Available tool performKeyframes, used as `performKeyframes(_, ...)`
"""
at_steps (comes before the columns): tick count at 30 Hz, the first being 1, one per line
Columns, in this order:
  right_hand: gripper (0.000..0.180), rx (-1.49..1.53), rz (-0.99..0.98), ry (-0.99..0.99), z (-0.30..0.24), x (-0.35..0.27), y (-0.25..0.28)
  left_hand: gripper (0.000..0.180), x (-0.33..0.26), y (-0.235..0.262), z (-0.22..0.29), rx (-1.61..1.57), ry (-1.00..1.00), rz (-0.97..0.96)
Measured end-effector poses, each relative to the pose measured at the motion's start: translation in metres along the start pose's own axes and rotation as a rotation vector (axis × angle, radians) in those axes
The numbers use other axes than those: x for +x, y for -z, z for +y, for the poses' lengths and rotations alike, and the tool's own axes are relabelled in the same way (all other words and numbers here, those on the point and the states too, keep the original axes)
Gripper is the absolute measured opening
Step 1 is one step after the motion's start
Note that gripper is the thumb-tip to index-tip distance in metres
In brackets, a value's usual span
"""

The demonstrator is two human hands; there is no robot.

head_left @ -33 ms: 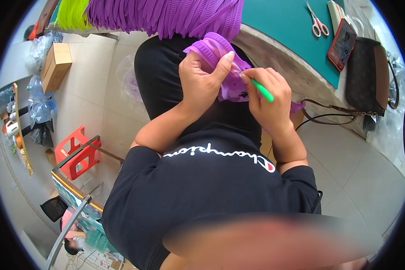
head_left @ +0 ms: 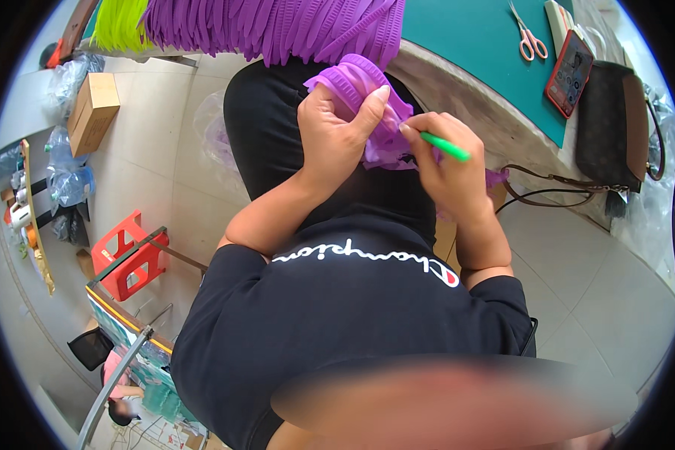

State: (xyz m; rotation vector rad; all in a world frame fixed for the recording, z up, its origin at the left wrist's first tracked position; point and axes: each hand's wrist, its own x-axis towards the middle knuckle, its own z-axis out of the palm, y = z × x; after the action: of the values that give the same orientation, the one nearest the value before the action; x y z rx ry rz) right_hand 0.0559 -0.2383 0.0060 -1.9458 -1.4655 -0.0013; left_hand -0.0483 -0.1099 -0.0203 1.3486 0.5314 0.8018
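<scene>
1. The left hand [head_left: 336,139] grips a purple ribbed strip piece [head_left: 356,86], fingers wrapped around it, thumb pressed on top, over the lap.
2. The right hand [head_left: 446,169] pinches a green tool [head_left: 444,146], its tip at the purple piece.
3. Scissors [head_left: 529,37] and a phone [head_left: 570,73] lie on the green table [head_left: 465,37].

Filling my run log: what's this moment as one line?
left hand: grips purple ribbed piece | right hand: holds green tool at piece | over lap
</scene>
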Motion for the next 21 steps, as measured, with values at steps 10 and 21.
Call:
performKeyframes(10, 0.024, 1.105, 0.090, -0.219, 0.012, 0.005, -0.008, 0.041, -0.009, 0.009, 0.003, -0.160, 0.083, -0.141)
performKeyframes(21, 0.025, 2.058, 0.521, -0.187, 0.063, -0.038, 0.114, 0.061, -0.007, 0.124, -0.004, -0.110, 0.103, 0.323)
